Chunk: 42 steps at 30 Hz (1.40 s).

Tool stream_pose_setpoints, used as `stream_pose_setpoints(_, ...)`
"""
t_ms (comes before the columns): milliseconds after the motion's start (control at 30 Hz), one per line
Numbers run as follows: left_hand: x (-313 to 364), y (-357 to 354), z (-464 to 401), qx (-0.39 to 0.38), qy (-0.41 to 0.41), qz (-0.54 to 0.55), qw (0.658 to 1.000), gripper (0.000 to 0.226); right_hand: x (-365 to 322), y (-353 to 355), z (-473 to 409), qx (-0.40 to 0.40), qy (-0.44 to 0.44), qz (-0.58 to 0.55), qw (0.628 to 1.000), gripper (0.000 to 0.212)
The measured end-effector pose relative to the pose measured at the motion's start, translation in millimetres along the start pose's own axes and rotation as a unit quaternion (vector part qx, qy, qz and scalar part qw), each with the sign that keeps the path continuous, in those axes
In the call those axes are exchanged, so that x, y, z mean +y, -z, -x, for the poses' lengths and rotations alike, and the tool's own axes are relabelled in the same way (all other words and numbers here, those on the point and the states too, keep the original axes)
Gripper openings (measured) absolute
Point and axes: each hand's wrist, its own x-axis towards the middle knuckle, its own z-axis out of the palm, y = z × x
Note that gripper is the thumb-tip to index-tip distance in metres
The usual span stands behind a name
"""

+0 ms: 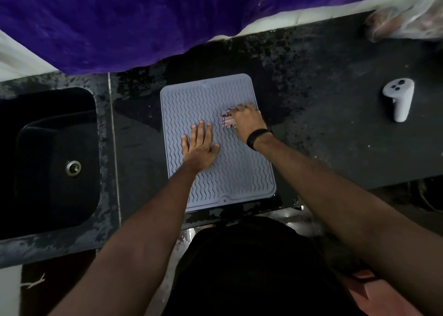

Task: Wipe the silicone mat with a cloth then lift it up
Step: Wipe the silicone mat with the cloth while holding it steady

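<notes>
Mat lies under flat left hand; right hand's grip bunches cloth.

Grey wavy-ribbed silicone mat flat on counter; crumpled cloth on its right part.

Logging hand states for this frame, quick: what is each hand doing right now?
Left hand: open, fingers straight, pressing flat on the silicone mat.
Right hand: closed, gripping the cloth against the mat.
</notes>
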Motion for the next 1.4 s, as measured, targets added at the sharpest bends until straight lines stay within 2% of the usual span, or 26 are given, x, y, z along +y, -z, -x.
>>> stream_pose_setpoints(200,0.8,0.9,0.8,0.001,0.003,0.005,1.0,0.066,11.2,-25.4,73.8,-0.005,0.019,0.003,1.0,0.053)
stream_pose_setpoints(333,0.9,-0.1,0.4,0.002,0.001,0.004,1.0,0.067,17.2,-25.3,108.5,-0.054,0.022,-0.013,0.998,0.057)
stream_pose_setpoints(433,-0.4,-1.2,-0.5,0.003,0.0,0.003,1.0,0.067,20.8,-15.3,101.9,-0.057,0.01,-0.052,0.997,0.048)
stream_pose_setpoints(500,-1.3,-1.5,-1.0,0.002,-0.002,0.002,1.0,0.067,20.6,-5.5,82.6,0.001,-0.009,-0.083,0.997,0.041)
stream_pose_setpoints(600,-0.6,-1.7,-1.5,0.004,0.002,-0.006,1.0,0.068,18.2,4.2,46.0,0.064,-0.03,-0.074,0.995,0.047)
stream_pose_setpoints(733,0.3,-1.5,-1.8,0.002,0.009,-0.009,1.0,0.068,17.4,-4.4,26.0,-0.001,-0.045,-0.019,0.999,0.058)
stream_pose_setpoints(900,0.6,-1.7,-1.8,0.002,0.011,-0.007,1.0,0.068,23.0,-23.9,62.7,0.002,-0.026,0.02,0.999,0.055)
stream_pose_setpoints(1000,0.8,-1.4,-1.7,0.002,0.011,-0.008,1.0,0.068,28.0,-34.8,98.3,0.005,-0.014,0.011,1.0,0.054)
stream_pose_setpoints(1167,0.4,-3.0,-2.6,0.005,0.008,-0.009,1.0,0.068,36.7,-24.1,112.0,-0.039,-0.002,-0.015,0.999,0.048)
stream_pose_setpoints(1267,-0.4,-4.0,-2.7,0.011,0.006,-0.009,1.0,0.068,41.6,-7.1,85.9,0.0,-0.021,-0.032,0.999,0.039)
stream_pose_setpoints(1333,-1.0,-5.2,-2.3,0.017,0.003,-0.009,1.0,0.068,41.1,2.0,58.6,0.048,-0.03,-0.05,0.997,0.043)
stream_pose_setpoints(1400,-1.7,-4.8,-2.7,0.019,-0.001,-0.008,1.0,0.068,37.8,7.8,32.4,0.061,-0.037,-0.057,0.996,0.045)
